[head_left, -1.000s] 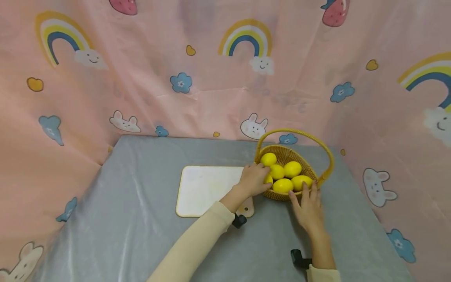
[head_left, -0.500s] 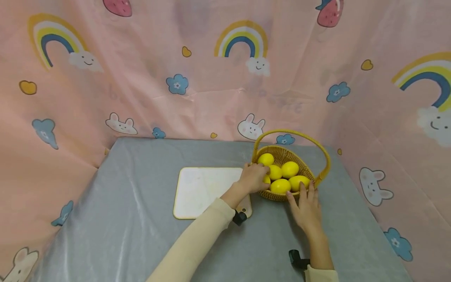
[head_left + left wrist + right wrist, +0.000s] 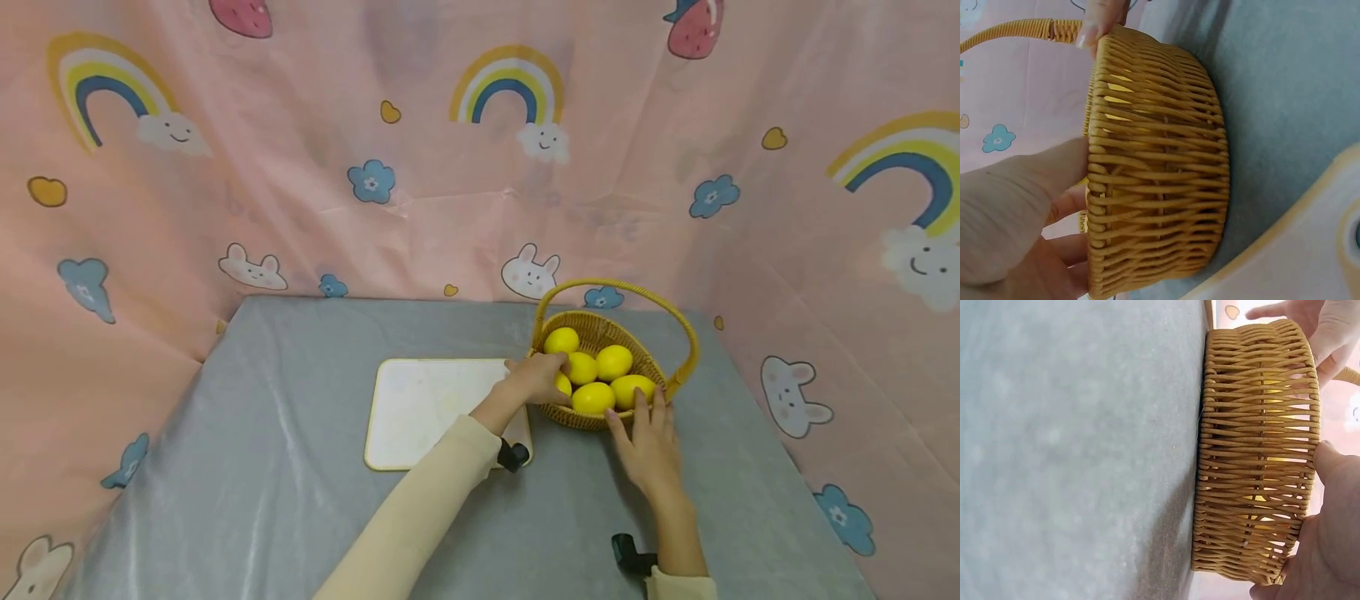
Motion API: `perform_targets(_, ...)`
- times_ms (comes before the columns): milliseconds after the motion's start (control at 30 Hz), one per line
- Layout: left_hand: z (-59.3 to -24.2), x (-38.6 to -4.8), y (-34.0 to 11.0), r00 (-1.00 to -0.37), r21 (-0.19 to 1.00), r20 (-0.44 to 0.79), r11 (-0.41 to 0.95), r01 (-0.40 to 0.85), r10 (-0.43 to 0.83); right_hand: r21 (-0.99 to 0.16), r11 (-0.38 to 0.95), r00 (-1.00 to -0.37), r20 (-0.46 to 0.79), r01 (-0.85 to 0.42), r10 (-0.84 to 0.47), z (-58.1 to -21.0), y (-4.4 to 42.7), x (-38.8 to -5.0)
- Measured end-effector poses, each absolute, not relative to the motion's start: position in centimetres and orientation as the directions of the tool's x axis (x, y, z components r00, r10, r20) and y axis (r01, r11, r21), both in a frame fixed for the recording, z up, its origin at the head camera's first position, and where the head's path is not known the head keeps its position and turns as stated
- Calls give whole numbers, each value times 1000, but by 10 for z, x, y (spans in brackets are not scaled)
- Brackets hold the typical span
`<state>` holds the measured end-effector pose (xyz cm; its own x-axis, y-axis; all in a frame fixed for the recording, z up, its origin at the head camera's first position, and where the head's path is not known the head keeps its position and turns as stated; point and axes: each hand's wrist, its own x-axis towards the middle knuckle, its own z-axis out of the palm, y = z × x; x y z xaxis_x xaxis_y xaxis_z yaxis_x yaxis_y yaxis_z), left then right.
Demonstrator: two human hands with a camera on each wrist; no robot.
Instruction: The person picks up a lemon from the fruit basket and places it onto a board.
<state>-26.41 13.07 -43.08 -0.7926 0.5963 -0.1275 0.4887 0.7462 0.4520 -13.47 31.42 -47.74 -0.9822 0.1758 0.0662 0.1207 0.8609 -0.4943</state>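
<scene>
A wicker basket (image 3: 581, 419) with a tall arched handle stands at the right of the table and holds several yellow lemons (image 3: 594, 398). My left hand (image 3: 536, 379) reaches over its left rim, and the fingers and thumb curl about one lemon (image 3: 564, 383), which they partly cover. In the left wrist view the basket wall (image 3: 1154, 162) hides the fingertips. My right hand (image 3: 651, 450) rests at the front right rim with its fingers mostly straight, the thumb on the rim and the fingertips near the rightmost lemon (image 3: 632, 392).
A white cutting board (image 3: 420, 408) with a tan edge lies left of the basket, partly under my left forearm. Grey cloth (image 3: 300, 358) covers the table. A pink patterned curtain (image 3: 435, 208) hangs behind and at both sides.
The head view has shifted slightly. My left hand has turned a little at the lemon, and its wrist now hides the cutting board's hole. The right hand and basket look much the same.
</scene>
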Motion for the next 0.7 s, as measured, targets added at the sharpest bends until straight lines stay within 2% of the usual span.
perform_targets(133, -432, -263, 128, -790, 450, -100, 736, 506, 605, -497, 861, -982, 84, 105, 169, -478, 312, -135)
perform_targets(333, -436, -263, 120, -780, 515, 38, 657, 551, 625, -505, 859, -977, 131, 77, 165, -480, 312, -136)
perform_targets(533, -427, -259, 110, -756, 665, 156, 498, 556, 636, -504, 861, -975, 146, 72, 167, -481, 313, -136)
perform_targets(700, -425, -259, 102, -726, 816, 228, 279, 506, 649, -501, 861, -978, 122, 84, 167, -480, 314, -134)
